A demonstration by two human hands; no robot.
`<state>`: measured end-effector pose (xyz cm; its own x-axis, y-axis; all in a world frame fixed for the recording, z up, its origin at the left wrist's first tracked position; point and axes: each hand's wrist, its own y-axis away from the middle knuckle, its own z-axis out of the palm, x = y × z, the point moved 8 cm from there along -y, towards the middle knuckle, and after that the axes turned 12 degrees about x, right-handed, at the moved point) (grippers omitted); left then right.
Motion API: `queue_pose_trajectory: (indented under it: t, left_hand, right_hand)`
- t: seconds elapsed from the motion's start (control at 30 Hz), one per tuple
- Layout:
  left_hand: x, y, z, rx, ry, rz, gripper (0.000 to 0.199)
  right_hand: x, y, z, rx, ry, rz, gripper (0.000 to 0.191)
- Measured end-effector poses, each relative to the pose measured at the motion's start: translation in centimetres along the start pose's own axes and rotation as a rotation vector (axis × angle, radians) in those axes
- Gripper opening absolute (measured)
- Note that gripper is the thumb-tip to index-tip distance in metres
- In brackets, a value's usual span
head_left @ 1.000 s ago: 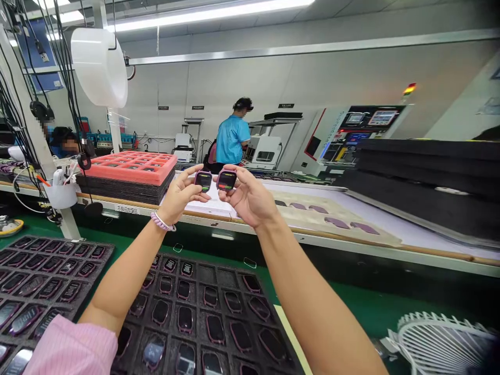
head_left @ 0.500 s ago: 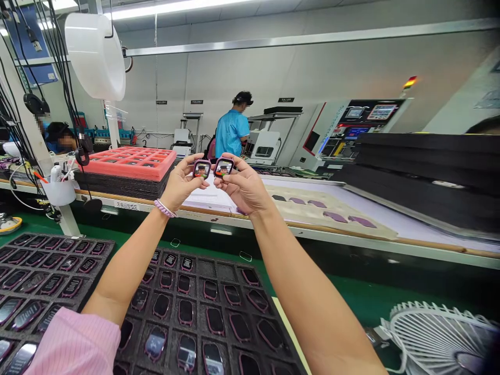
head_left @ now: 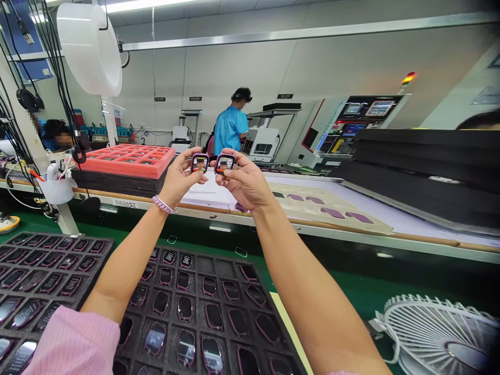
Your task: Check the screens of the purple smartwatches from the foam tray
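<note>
Side by side in front of me, two smartwatch bodies with purple rims and no straps are held up, their screens facing me. My left hand (head_left: 182, 176) pinches one smartwatch (head_left: 200, 163) between thumb and fingers. The other smartwatch (head_left: 225, 163) is gripped by my right hand (head_left: 250, 183), thumb near its lower edge. A small gap separates the two. Below my forearms lies a dark foam tray (head_left: 206, 266) with several similar watches in its pockets; a couple of pockets at its far side hold none.
A second watch tray (head_left: 105, 260) lies left. On the shelf are a red foam tray (head_left: 156, 169), papers (head_left: 207, 194), a mat (head_left: 304, 213) with purple pieces and black stacked trays (head_left: 422, 177). A white fan (head_left: 433, 333) stands right. A co-worker in blue (head_left: 230, 130) stands behind.
Both watches have tilted a little and stand slightly farther apart, still in the same hands. The whole view has shifted slightly.
</note>
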<state>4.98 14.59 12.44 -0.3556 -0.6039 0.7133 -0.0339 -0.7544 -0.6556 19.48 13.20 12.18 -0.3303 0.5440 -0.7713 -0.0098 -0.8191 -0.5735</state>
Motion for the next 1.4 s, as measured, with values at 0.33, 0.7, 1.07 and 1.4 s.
queue_pose_trajectory:
  t: [0.33,0.7,1.07,1.4]
  left_hand:
    - [1.2,2.8,-1.0,0.028,-0.017,0.059,0.057]
    - [-1.2,8.9,-1.4,-0.033,-0.047,-0.119,0.057]
    - [-1.4,8.9,-1.4,0.0,-0.043,-0.115,0.053]
    - [-1.3,9.3,-1.0,-0.044,-0.057,-0.121,0.06]
  right_hand:
    - [-0.7,3.3,0.0,-0.013,0.017,-0.009,0.055]
    - [3.8,8.7,-0.7,0.036,-0.019,0.142,0.049]
    - [3.8,9.2,-1.0,0.035,-0.01,0.156,0.051]
    - [3.7,9.3,-1.1,0.064,0.017,0.131,0.048]
